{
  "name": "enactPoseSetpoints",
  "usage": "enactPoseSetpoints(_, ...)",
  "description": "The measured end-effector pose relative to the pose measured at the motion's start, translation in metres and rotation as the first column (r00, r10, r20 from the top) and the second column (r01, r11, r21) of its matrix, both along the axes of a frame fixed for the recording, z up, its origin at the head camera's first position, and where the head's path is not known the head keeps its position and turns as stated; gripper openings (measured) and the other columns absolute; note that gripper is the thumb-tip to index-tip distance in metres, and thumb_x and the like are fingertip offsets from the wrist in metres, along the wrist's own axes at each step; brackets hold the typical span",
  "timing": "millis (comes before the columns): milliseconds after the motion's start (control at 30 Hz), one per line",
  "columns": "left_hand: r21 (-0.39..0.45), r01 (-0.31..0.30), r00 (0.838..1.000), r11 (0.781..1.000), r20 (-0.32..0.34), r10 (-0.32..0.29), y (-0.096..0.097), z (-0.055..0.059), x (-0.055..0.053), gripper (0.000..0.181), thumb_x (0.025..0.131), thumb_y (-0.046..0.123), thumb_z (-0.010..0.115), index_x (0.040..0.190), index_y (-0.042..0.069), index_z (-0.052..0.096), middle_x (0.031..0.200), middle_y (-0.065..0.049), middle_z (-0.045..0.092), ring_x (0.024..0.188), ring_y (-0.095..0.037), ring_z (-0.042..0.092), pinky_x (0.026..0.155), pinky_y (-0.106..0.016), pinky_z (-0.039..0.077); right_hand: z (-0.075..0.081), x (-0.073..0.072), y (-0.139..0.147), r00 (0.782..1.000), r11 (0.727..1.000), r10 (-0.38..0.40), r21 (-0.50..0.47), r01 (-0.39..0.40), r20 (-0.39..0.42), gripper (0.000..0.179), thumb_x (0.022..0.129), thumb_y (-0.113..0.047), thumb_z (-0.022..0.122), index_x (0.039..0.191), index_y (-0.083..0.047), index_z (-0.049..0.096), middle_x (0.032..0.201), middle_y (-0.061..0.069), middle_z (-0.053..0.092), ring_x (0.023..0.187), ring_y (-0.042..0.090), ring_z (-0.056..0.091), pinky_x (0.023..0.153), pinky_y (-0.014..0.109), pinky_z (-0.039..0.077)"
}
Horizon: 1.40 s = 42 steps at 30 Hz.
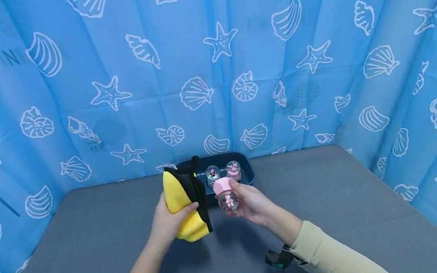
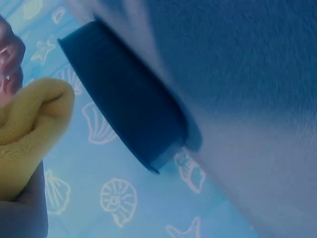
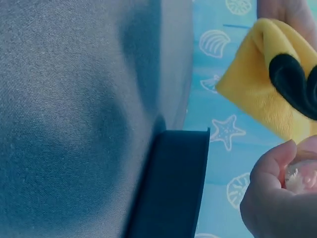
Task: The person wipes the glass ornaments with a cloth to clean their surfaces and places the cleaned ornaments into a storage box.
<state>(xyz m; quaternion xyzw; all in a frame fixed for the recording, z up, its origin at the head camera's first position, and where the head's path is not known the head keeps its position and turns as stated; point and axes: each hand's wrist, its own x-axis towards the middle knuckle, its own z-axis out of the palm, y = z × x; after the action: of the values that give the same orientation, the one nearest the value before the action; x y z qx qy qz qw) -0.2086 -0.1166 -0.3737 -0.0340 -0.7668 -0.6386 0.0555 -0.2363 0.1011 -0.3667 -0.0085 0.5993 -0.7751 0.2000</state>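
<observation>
My left hand (image 1: 168,221) grips a folded yellow cloth (image 1: 177,193) with black edging, its thumb pressed over the near side. In the right wrist view the cloth (image 3: 257,79) hangs above the other hand. My right hand (image 1: 253,202) holds a small snow globe (image 1: 226,196) upside down, its pink base up and its clear ball with pink figures below. Behind the hands stands a dark blue tray (image 1: 245,157) with two more snow globes in it: one with a dark and red figure (image 1: 212,174), one pink (image 1: 233,170). The cloth and the held globe are apart.
A grey cloth-covered table (image 1: 315,187) lies under everything. A blue curtain (image 1: 259,70) with white shells and starfish closes off the back and sides. Dark straps (image 1: 279,258) hang at the wrists.
</observation>
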Motion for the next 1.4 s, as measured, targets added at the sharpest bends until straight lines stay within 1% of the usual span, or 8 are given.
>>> enactPoseSetpoints(233,-0.148,0.105,0.992,0.983,-0.055,-0.114,0.01,0.001,0.001,0.066,0.083,0.013,0.078,0.136,0.004,0.039,0.108,-0.012,0.057,0.094,-0.028,0.056,0.086,-0.049,0.05,-0.002,0.007,-0.012,0.998,0.995,0.067,0.074,-0.066,-0.014,0.054,0.103,-0.047,0.041,0.133,-0.003,0.047,0.099,0.004,0.056,0.084,0.018,0.054,0.072,0.032,0.049)
enactPoseSetpoints(433,-0.229,0.243,0.965,0.942,-0.038,-0.258,0.016,-0.001,0.001,0.081,0.082,0.019,0.08,0.146,0.006,0.031,0.107,-0.008,0.055,0.093,-0.025,0.054,0.085,-0.047,0.048,-0.002,0.013,-0.016,0.983,0.982,0.18,0.073,-0.177,-0.046,0.03,0.105,-0.03,0.038,0.089,-0.012,0.056,0.066,-0.001,0.042,0.069,0.016,0.047,0.071,0.034,0.048)
enactPoseSetpoints(633,-0.06,0.297,0.951,0.953,0.112,-0.289,0.017,-0.007,0.0,0.064,0.091,0.027,0.07,0.138,0.003,0.033,0.101,-0.01,0.054,0.088,-0.023,0.055,0.08,-0.039,0.048,0.003,0.014,-0.01,0.946,0.95,0.309,0.07,-0.303,-0.094,0.018,0.097,-0.019,0.037,0.098,-0.009,0.052,0.084,0.001,0.048,0.08,0.017,0.047,0.075,0.035,0.044)
enactPoseSetpoints(733,0.156,0.269,0.936,0.95,0.191,-0.296,0.018,-0.011,0.002,0.054,0.099,0.043,0.051,0.131,0.001,0.037,0.1,-0.008,0.054,0.088,-0.019,0.057,0.082,-0.033,0.046,0.007,0.012,-0.009,0.936,0.942,0.332,0.092,-0.323,-0.12,0.034,0.093,-0.018,0.044,0.124,-0.002,0.045,0.104,0.005,0.052,0.093,0.019,0.049,0.08,0.034,0.044)
enactPoseSetpoints(867,0.398,0.159,0.926,0.904,0.257,-0.276,0.019,-0.013,0.006,0.069,0.097,0.064,0.032,0.127,0.003,0.041,0.101,-0.005,0.053,0.092,-0.015,0.055,0.084,-0.029,0.044,0.009,0.013,-0.012,0.934,0.942,0.318,0.17,-0.291,-0.162,0.057,0.092,-0.019,0.053,0.14,0.004,0.033,0.109,0.008,0.053,0.093,0.022,0.05,0.082,0.032,0.043)
enactPoseSetpoints(1067,0.474,-0.013,0.923,0.881,0.345,-0.172,0.018,-0.012,0.007,0.071,0.093,0.063,0.048,0.13,0.002,0.045,0.099,-0.001,0.058,0.09,-0.012,0.057,0.082,-0.027,0.046,0.008,0.016,-0.015,0.934,0.944,0.28,0.24,-0.226,-0.221,0.057,0.095,-0.02,0.062,0.139,0.006,0.036,0.112,0.01,0.06,0.094,0.023,0.054,0.084,0.032,0.048)
enactPoseSetpoints(1233,0.547,-0.138,0.936,0.826,0.344,-0.072,0.016,-0.011,0.004,0.051,0.097,0.046,0.055,0.121,0.0,0.053,0.092,0.003,0.063,0.085,-0.009,0.06,0.077,-0.022,0.049,0.006,0.015,-0.017,0.931,0.948,0.224,0.287,-0.139,-0.288,0.055,0.097,-0.024,0.061,0.14,0.003,0.042,0.115,0.012,0.06,0.098,0.024,0.056,0.083,0.032,0.049)
enactPoseSetpoints(1400,0.574,-0.067,0.942,0.816,0.305,-0.138,0.014,-0.012,0.005,0.035,0.104,0.037,0.042,0.12,0.007,0.051,0.097,0.005,0.057,0.088,-0.006,0.056,0.074,-0.02,0.045,0.002,0.012,-0.02,0.935,0.942,0.173,0.329,-0.066,-0.31,0.052,0.099,-0.029,0.058,0.141,0.0,0.046,0.115,0.012,0.061,0.094,0.024,0.056,0.079,0.03,0.049)
